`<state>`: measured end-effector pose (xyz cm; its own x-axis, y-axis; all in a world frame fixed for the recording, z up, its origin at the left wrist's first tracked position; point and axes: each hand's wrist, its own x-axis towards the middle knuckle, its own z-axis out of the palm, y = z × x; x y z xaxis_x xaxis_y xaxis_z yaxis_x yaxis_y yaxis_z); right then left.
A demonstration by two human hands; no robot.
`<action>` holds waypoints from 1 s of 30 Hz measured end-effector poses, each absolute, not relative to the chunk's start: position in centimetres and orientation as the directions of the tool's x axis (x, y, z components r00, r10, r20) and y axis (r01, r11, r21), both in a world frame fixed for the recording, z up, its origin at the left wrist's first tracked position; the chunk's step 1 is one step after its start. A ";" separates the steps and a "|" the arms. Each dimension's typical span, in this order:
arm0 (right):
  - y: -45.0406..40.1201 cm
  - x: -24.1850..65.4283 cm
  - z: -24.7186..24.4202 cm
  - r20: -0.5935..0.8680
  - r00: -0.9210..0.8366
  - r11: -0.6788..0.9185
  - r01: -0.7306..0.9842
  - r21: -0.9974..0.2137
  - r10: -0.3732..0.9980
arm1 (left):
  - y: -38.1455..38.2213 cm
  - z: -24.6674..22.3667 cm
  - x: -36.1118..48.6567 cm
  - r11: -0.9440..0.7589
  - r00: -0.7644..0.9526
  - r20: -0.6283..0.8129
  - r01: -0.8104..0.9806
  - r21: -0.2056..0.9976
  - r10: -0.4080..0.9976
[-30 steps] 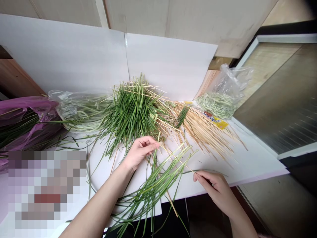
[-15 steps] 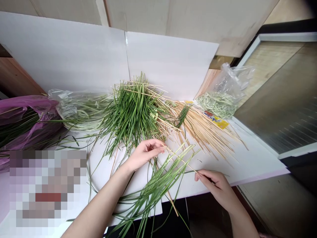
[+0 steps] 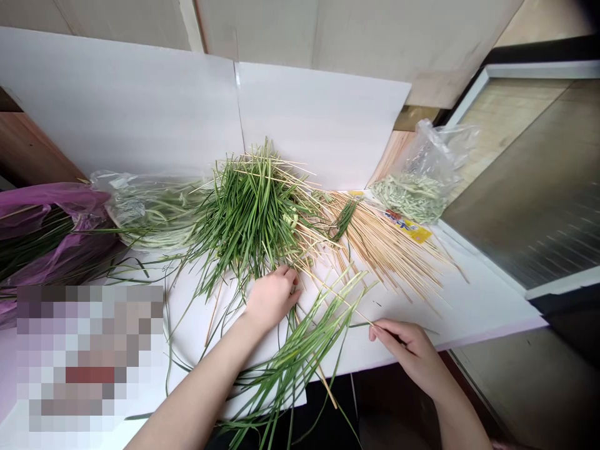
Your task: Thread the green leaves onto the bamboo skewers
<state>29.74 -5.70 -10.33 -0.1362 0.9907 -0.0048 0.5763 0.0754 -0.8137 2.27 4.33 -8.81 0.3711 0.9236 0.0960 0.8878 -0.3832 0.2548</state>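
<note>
My right hand (image 3: 405,347) pinches the lower end of a thin bamboo skewer (image 3: 360,314), which slants up and to the left. Green chives (image 3: 300,347) are threaded on that skewer by their pale ends, and their long leaves hang over the table's front edge. My left hand (image 3: 274,297) is off the skewer, at the front of a large heap of skewered chives (image 3: 255,209). Its fingers curl down together at the table; whatever is between them is hidden.
Many bare skewers (image 3: 389,244) lie fanned out on the right, beside a clear bag of pale green pieces (image 3: 412,194). To the left are a clear bag of pale stalks (image 3: 154,212) and a purple bag (image 3: 89,203) with dark leaves. White boards (image 3: 323,125) stand behind.
My left hand has let go of the skewer's upper end and moved left and down to the front of the heap, its fingers curling in. My right hand keeps its place.
</note>
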 end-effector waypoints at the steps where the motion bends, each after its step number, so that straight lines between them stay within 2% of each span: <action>1: -5.7 29.8 -10.3 -0.014 -0.146 0.073 0.575 -0.815 0.989 | 4.3 -8.7 2.3 -0.367 0.356 0.090 0.894 0.256 0.930; 6: -5.6 30.0 -10.3 -0.039 -0.174 0.068 0.570 -0.819 0.984 | 4.2 -8.2 2.3 -0.322 0.319 0.057 0.903 0.284 0.946; 8: -5.6 30.0 -10.4 -0.040 -0.172 0.067 0.572 -0.818 0.984 | 4.3 -8.1 2.1 -0.339 0.332 0.085 0.867 0.366 0.940; 10: -5.6 30.0 -10.5 -0.033 -0.165 0.068 0.572 -0.818 0.986 | 4.6 -8.0 1.7 -0.338 0.321 0.124 0.790 0.512 0.939; 12: -5.6 29.9 -10.5 -0.021 -0.153 0.071 0.572 -0.817 0.988 | 5.1 -7.9 1.2 -0.299 0.303 0.124 0.641 0.707 0.945; 14: -5.6 29.8 -10.5 -0.007 -0.136 0.073 0.574 -0.816 0.991 | 5.5 -7.7 0.7 -0.205 0.291 0.091 0.388 0.899 0.952; 16: -5.6 29.7 -10.5 -0.001 -0.127 0.073 0.574 -0.816 0.992 | 5.8 -7.4 0.6 -0.066 0.271 0.036 0.102 0.993 0.962; 18: -5.6 29.6 -10.5 -0.008 -0.137 0.072 0.567 -0.820 0.990 | 5.8 -7.0 0.6 0.046 0.256 -0.019 -0.098 0.994 0.966; 20: -5.6 29.6 -10.5 -0.019 -0.159 0.074 0.560 -0.825 0.987 | 5.6 -6.9 0.9 0.104 0.260 -0.054 -0.185 0.977 0.964; 30: -5.7 29.4 -10.3 -0.017 -0.178 0.089 0.567 -0.819 0.984 | 5.2 -7.1 1.5 0.121 0.261 -0.049 -0.267 0.956 0.964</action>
